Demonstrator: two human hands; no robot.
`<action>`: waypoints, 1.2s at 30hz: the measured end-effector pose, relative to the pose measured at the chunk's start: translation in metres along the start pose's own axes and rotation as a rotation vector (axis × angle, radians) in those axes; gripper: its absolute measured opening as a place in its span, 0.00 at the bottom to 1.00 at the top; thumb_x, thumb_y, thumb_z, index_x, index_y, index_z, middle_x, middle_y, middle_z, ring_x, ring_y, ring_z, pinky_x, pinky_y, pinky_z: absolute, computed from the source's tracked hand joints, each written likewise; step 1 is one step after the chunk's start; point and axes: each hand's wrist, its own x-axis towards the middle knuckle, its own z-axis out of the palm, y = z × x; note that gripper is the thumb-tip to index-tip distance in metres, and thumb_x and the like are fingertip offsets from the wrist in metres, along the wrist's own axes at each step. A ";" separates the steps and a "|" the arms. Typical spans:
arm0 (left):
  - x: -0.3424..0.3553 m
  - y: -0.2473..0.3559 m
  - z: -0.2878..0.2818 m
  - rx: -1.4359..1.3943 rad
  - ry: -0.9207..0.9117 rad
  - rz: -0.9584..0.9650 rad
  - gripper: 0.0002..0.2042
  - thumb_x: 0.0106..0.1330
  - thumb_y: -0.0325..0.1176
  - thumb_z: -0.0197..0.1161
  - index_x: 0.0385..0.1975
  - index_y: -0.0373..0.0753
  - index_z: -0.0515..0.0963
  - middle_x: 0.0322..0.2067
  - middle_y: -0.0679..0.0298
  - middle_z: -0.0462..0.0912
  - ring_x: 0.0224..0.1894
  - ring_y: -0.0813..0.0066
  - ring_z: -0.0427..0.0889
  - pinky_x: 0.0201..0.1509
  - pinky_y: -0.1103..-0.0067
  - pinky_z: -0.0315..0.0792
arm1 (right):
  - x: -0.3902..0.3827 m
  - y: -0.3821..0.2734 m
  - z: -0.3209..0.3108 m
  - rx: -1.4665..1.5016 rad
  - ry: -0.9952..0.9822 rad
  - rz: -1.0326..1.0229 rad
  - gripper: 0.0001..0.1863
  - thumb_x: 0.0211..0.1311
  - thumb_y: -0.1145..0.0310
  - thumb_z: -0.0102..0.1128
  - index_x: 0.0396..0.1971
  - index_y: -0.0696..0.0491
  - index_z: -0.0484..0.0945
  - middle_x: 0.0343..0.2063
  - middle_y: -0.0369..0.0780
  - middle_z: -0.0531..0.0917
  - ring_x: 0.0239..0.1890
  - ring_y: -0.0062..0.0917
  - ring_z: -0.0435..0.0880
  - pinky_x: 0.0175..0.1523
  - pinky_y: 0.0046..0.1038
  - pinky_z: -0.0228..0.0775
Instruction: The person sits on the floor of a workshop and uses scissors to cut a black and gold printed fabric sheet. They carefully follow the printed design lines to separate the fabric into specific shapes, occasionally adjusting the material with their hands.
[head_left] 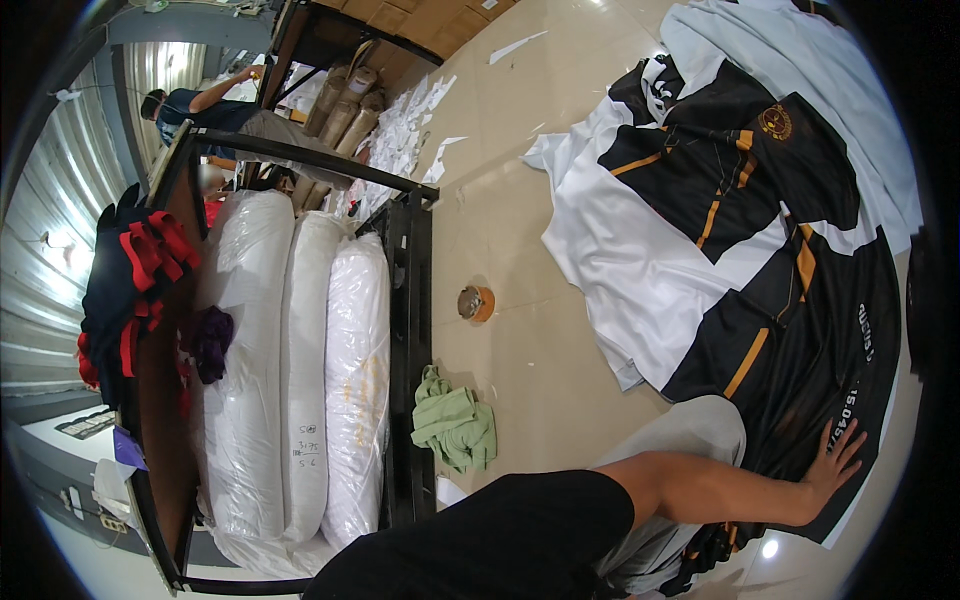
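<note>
My left hand (833, 468) lies with fingers spread on a large black printed fabric piece (800, 350) at the right. Only this arm reaches in, from a black sleeve at the bottom; my right hand is out of sight. The fabric has orange stripes, white lettering and a round orange emblem. White areas (640, 250) adjoin the black ones, and the cloth lies rumpled over the tiled floor. Beneath and beyond it spreads a pale bluish-white cloth (860, 130). A grey trouser leg (690, 430) shows beside my arm, touching the black fabric.
Long plastic-wrapped white rolls (305, 380) lie in a black metal rack (410, 330) at the left. A round orange-brown container (476, 303) and a crumpled green cloth (455, 420) rest on the floor (500, 220). Another person (220, 115) is at the far left, near paper scraps (400, 130).
</note>
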 end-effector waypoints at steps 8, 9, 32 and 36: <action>0.000 0.004 -0.007 0.051 -0.039 0.022 0.56 0.56 0.37 0.78 0.83 0.58 0.45 0.82 0.50 0.26 0.81 0.30 0.26 0.73 0.25 0.31 | -0.012 0.007 0.001 -0.105 0.014 0.041 0.13 0.76 0.60 0.53 0.32 0.53 0.72 0.23 0.34 0.69 0.22 0.20 0.68 0.27 0.19 0.64; 0.002 0.002 0.002 0.047 -0.023 -0.008 0.56 0.57 0.37 0.78 0.83 0.58 0.45 0.82 0.49 0.26 0.81 0.30 0.26 0.73 0.25 0.32 | -0.010 0.005 0.002 -0.102 -0.001 0.058 0.13 0.76 0.61 0.53 0.33 0.53 0.72 0.23 0.34 0.69 0.22 0.20 0.68 0.27 0.20 0.65; 0.008 -0.001 0.018 -0.068 0.037 -0.089 0.49 0.62 0.38 0.73 0.82 0.56 0.50 0.82 0.44 0.27 0.80 0.27 0.26 0.74 0.28 0.33 | -0.003 0.036 -0.012 -0.328 -0.288 0.037 0.20 0.73 0.52 0.57 0.46 0.56 0.73 0.28 0.42 0.75 0.32 0.28 0.76 0.38 0.34 0.75; 0.010 -0.001 0.029 -0.054 0.087 -0.111 0.50 0.60 0.37 0.75 0.82 0.56 0.50 0.81 0.44 0.27 0.80 0.27 0.25 0.74 0.28 0.33 | -0.007 0.037 0.001 -0.409 -0.262 0.037 0.21 0.73 0.51 0.58 0.44 0.57 0.74 0.28 0.42 0.76 0.31 0.28 0.76 0.37 0.34 0.75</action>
